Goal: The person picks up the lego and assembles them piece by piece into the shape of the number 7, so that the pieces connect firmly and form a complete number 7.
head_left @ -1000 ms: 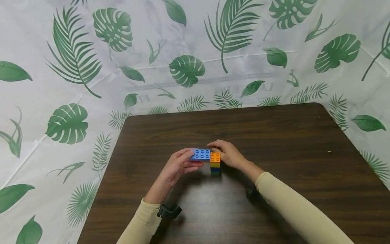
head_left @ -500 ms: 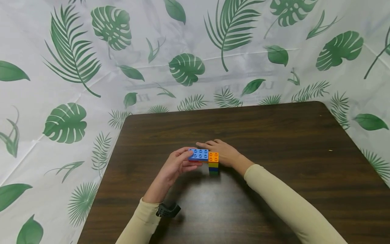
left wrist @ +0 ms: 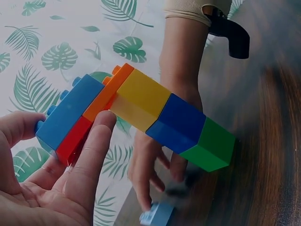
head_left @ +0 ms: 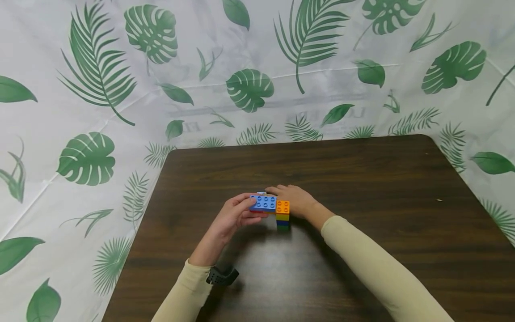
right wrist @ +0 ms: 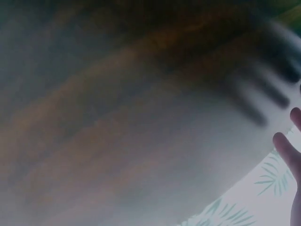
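My left hand (head_left: 231,219) holds a joined set of toy building bricks, its thumb on the blue brick (head_left: 263,203) on top. In the left wrist view a red brick (left wrist: 73,140) sits under the blue one, beside an orange brick (left wrist: 109,92). Below the orange one run a yellow brick (left wrist: 143,100), a dark blue brick (left wrist: 176,123) and a green brick (left wrist: 210,145) as a column. Behind this set my right hand (head_left: 297,200) reaches leftward, its fingers stretched out. A fingertip is at or touching a separate light blue brick (left wrist: 160,215) on the table.
A dark wood table (head_left: 362,179) lies under both hands. Behind and beside it hangs a white sheet (head_left: 201,107) with green leaf prints. A black wrist strap (head_left: 222,276) is on my left wrist.
My right hand has moved left behind the brick column, and its fingers have spread and stretched out. The light blue brick now shows by its fingertips. The left hand keeps its hold.
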`<state>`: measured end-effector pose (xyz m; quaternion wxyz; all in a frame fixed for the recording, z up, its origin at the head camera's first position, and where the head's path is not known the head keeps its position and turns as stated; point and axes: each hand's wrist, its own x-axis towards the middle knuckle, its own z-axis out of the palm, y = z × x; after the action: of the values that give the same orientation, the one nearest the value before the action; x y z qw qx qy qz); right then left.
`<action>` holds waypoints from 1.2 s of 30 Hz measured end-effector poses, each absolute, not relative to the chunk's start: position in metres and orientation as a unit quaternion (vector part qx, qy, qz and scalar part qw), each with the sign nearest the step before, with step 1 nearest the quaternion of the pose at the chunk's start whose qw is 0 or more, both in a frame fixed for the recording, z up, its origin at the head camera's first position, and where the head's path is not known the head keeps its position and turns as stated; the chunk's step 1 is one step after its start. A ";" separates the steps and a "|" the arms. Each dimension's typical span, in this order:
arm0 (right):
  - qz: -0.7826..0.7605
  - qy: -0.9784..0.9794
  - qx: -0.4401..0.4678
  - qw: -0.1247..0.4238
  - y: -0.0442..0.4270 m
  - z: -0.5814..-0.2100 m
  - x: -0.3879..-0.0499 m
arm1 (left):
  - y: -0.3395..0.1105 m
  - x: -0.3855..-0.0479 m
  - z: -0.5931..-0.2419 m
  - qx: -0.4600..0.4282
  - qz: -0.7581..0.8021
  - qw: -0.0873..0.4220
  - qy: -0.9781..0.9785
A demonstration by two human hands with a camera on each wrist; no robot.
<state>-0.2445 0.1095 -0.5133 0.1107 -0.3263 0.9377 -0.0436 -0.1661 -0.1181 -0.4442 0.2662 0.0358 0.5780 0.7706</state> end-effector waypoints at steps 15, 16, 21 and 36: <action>-0.100 0.944 -0.313 -0.023 0.149 -0.517 -0.233 | -0.114 -0.162 -0.446 0.022 0.778 0.263 0.570; -0.114 0.946 -0.303 -0.020 0.152 -0.517 -0.232 | -0.114 -0.162 -0.446 0.021 0.780 0.262 0.567; -0.204 0.948 -0.244 -0.001 0.161 -0.510 -0.228 | -0.110 -0.163 -0.447 0.013 0.781 0.256 0.570; -0.426 0.881 -0.203 -0.023 0.190 -0.462 -0.206 | -0.104 -0.168 -0.443 0.001 0.785 0.257 0.564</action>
<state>-0.2059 0.1895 -0.4618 -0.0225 -0.2033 0.8811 -0.4263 -0.1677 -0.1035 -0.4433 0.2566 0.0007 0.5635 0.7852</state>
